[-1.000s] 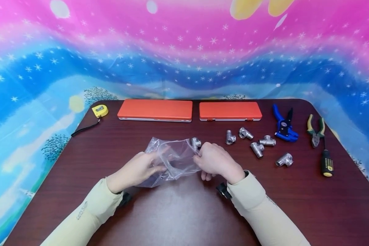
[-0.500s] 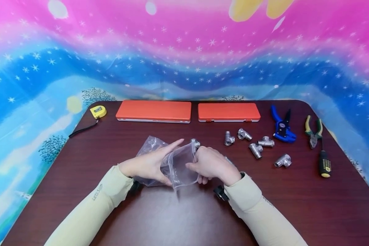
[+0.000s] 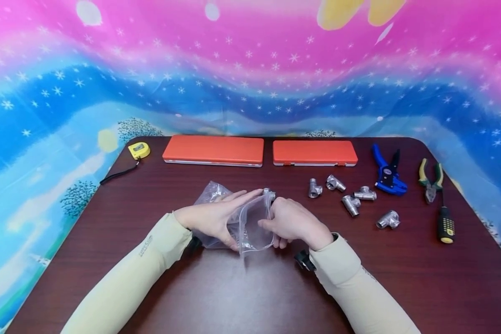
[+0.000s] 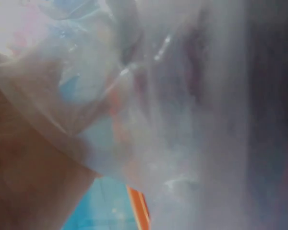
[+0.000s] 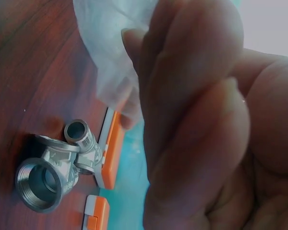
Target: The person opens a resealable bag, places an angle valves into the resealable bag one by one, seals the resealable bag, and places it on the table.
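Two hands work one clear plastic bag point(image 3: 234, 218) at the near middle of the dark table point(image 3: 250, 287): the left hand point(image 3: 210, 218) lies on it with straight fingers, pressing it flat, while the right hand point(image 3: 292, 221) pinches its open edge with curled fingers, a metal tee fitting point(image 3: 269, 193) just behind. To do this well, I'd judge the mouth should be held wide and the bag's body pinned. The right wrist view shows the fitting's point(image 5: 53, 165) threaded bore, while the head view alone shows five loose fittings point(image 3: 352, 202) to the right.

Clear bag point(image 3: 250, 222), silver fittings point(image 3: 350, 204), orange cases point(image 3: 213, 149), seemingly dark-red table point(image 3: 234, 287).
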